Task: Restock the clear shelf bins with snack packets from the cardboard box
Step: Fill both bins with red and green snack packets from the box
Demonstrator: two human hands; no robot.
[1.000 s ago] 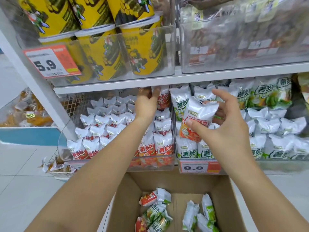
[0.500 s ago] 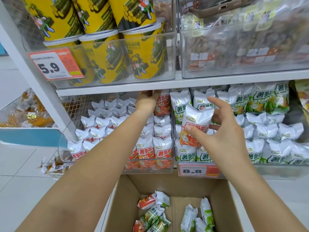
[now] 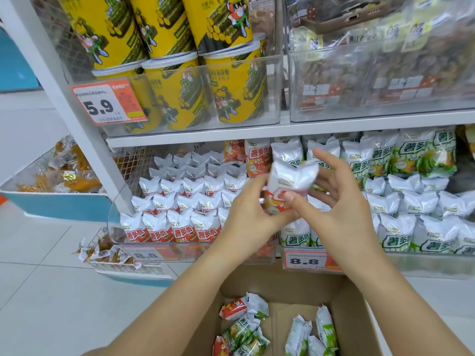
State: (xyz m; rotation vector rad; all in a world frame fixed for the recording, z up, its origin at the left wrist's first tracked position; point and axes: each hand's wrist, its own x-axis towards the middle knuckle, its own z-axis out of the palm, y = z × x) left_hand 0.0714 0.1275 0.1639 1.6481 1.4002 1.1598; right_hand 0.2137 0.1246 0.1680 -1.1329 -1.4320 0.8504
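A red-and-white snack packet [image 3: 288,183] is held upright in front of the lower shelf, between both hands. My right hand [image 3: 341,206] pinches it with thumb on its front and fingers spread behind. My left hand [image 3: 246,217] has its fingers against the packet's left lower edge. Behind it stands the clear bin of red packets [image 3: 180,219]; to its right the clear bin of green packets [image 3: 411,222]. The open cardboard box [image 3: 357,309] lies below with several red and green packets [image 3: 244,327] inside.
The upper shelf holds a clear bin of yellow canisters [image 3: 180,73] and a bin of bagged snacks [image 3: 385,73]. Price tags [image 3: 308,260] hang on the bin fronts. A low wire basket [image 3: 113,255] of small snacks sits on the tiled floor at the left.
My left hand has come back from the rear of the red bin to the packet in my right hand. The view has shifted left and closer.
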